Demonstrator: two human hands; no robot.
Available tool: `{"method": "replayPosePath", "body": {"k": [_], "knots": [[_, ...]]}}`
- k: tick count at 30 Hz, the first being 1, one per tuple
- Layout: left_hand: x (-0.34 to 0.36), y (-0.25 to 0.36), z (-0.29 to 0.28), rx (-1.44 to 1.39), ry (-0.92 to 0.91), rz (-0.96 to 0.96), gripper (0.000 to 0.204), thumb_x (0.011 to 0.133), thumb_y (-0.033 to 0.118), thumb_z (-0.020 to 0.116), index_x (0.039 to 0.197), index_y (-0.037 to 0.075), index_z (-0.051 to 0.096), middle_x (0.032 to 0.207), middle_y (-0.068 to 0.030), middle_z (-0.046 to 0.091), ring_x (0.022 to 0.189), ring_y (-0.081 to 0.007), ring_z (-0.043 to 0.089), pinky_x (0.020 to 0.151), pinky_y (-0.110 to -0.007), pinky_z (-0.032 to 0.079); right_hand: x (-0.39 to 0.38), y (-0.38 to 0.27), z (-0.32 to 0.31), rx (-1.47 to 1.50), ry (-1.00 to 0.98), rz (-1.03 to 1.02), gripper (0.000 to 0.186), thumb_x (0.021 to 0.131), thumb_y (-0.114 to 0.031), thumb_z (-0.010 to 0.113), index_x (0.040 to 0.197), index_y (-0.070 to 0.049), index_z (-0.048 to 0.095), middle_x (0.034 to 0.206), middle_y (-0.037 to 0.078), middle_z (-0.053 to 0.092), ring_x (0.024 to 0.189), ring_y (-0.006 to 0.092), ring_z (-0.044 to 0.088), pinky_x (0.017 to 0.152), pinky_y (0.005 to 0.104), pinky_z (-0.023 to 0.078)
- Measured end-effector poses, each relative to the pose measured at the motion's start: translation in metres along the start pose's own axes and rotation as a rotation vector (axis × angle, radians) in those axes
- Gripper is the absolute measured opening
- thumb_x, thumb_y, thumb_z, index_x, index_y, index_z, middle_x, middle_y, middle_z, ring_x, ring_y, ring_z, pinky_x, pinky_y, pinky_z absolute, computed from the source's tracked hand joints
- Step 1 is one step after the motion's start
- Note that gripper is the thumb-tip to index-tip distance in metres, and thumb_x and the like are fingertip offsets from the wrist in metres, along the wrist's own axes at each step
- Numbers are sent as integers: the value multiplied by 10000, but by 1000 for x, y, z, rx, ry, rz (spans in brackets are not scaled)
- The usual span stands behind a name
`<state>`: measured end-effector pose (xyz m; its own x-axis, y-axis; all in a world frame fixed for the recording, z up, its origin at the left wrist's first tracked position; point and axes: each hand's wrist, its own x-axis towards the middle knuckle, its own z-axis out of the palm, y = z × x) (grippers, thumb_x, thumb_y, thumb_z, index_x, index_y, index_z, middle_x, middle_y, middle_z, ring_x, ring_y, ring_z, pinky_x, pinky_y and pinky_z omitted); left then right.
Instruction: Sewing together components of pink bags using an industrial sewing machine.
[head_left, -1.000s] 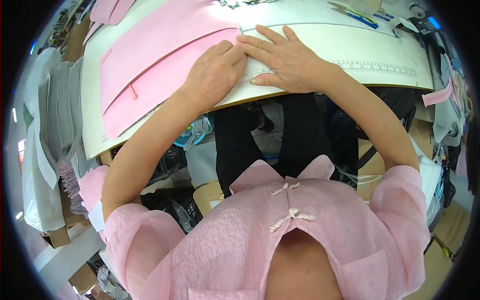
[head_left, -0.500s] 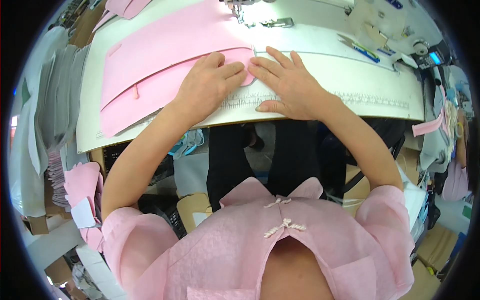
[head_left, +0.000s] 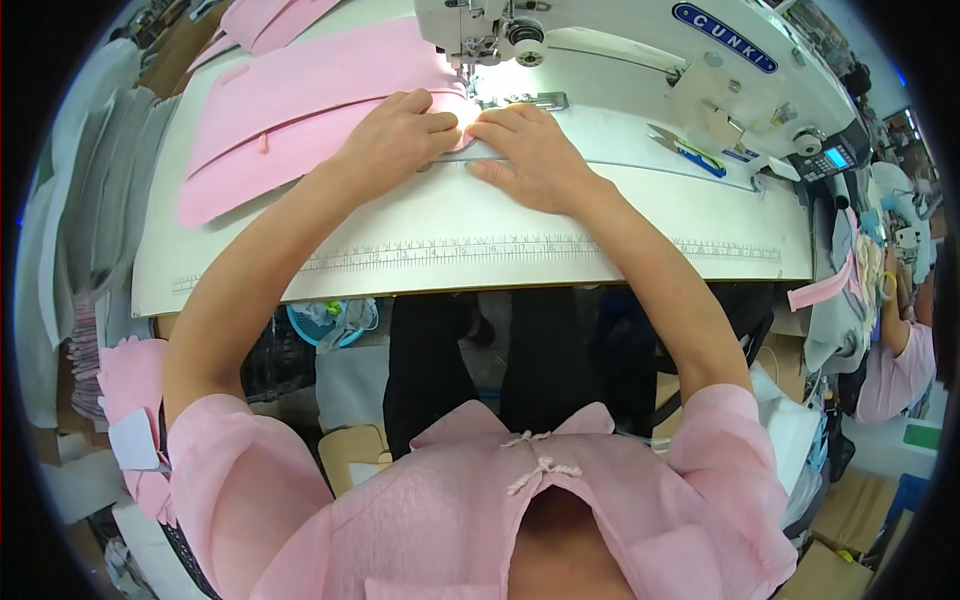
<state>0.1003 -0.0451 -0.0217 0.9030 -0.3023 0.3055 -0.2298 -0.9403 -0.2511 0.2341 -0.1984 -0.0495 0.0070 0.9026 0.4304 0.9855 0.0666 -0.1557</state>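
Note:
A large flat pink fabric piece (head_left: pixel 330 80) lies on the white sewing table, with a folded edge across it and a small pink tab on its near panel. Its right end is under the needle area of a white sewing machine (head_left: pixel 468 75), lit brightly. My left hand (head_left: pixel 392 135) has its fingers curled and pressed on the piece near that end, thumb low at the near edge. My right hand (head_left: pixel 530 150) rests just right of it, fingertips against the piece's right edge, thumb spread away. The exact stitching spot is partly hidden by glare and fingers.
Scissors or snips with a blue-green handle (head_left: pixel 690 152) lie on the table at right, near a control panel (head_left: pixel 830 160). A printed ruler strip (head_left: pixel 480 248) runs along the front edge. Grey sheets (head_left: pixel 100 190) hang at left; more pink pieces (head_left: pixel 265 22) lie at the far left. A co-worker (head_left: pixel 895 365) sits at far right.
Both hands and the pink piece have moved away from the table's front edge, bringing its right end to the needle area. My right fingers have drawn together. The head view has shifted.

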Motion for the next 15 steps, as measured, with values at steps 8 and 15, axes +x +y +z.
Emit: {"method": "replayPosePath", "body": {"k": [8,15], "knots": [[0,-2,3,24,46,-22,301,639,72,578,939,88,578,996,17,557,845,-185,476,781,-276,419,-5,1,-8,-156,9,21,360,799,-401,494,1001,-109,556,1009,64,556,988,242,466,827,376,364],[-2,0,5,137,56,41,312,643,72,579,955,84,575,999,-1,553,853,-184,476,799,-276,417,2,-2,-10,-344,-33,51,369,792,-476,466,998,-189,571,972,53,566,985,222,478,823,413,344]]}}
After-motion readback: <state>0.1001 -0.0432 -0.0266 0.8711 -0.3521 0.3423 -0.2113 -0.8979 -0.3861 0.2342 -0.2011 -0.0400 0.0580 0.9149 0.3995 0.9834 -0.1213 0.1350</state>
